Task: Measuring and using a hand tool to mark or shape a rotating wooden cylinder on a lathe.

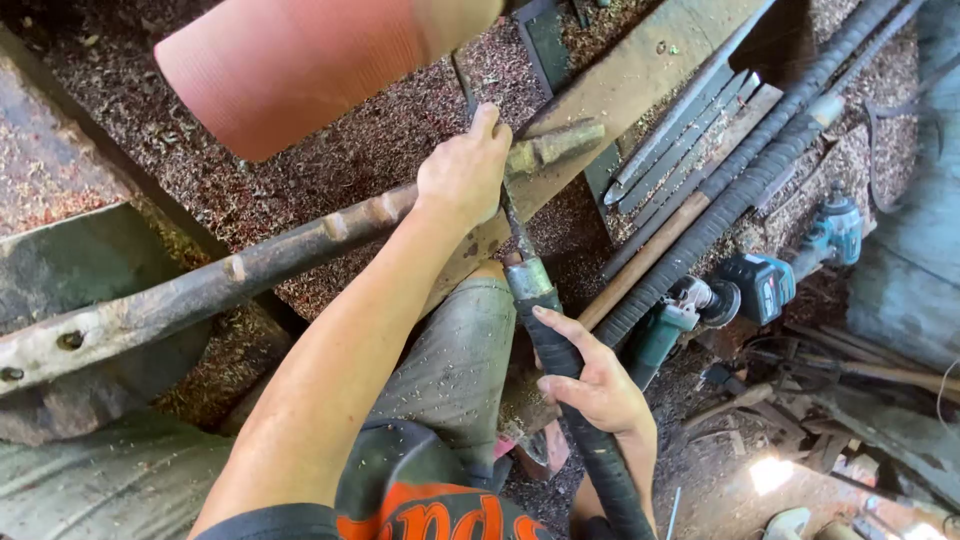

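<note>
Chisel (540,330): long tool with black-wrapped handle and thin metal shaft, running from lower right up to a rough wooden rest bar (250,265). Right hand (590,385) half curled around the handle, fingers loose, not fully closed. Left hand (465,170) closed over the shaft where it crosses the bar. Reddish wood cylinder (300,65) above, near the bar's far edge. Sawdust everywhere; power tools (770,280) crowd the right side.
</note>
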